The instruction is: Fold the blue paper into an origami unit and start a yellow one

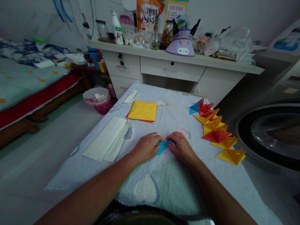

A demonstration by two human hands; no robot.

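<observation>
A small piece of folded blue origami paper (162,148) lies between my two hands, close to the cloth-covered table. My left hand (147,146) pinches its left side, and my right hand (181,147) grips the right end with bent fingers. Parts of the paper are hidden behind the fingertips. Beyond my left hand rests a stack of square paper (143,110), yellow on top with red edges showing below. On the right side, a row of folded paper pieces in yellow, red and blue, among them a red one (217,136), runs along the table.
White folded paper sheets (106,139) lie on the table's left, with a small white box (130,97) further back. Behind stands a white desk (171,67) crowded with bottles, jars and a purple visor (181,43). A pink bin (99,100) stands left, a washing machine (272,125) right.
</observation>
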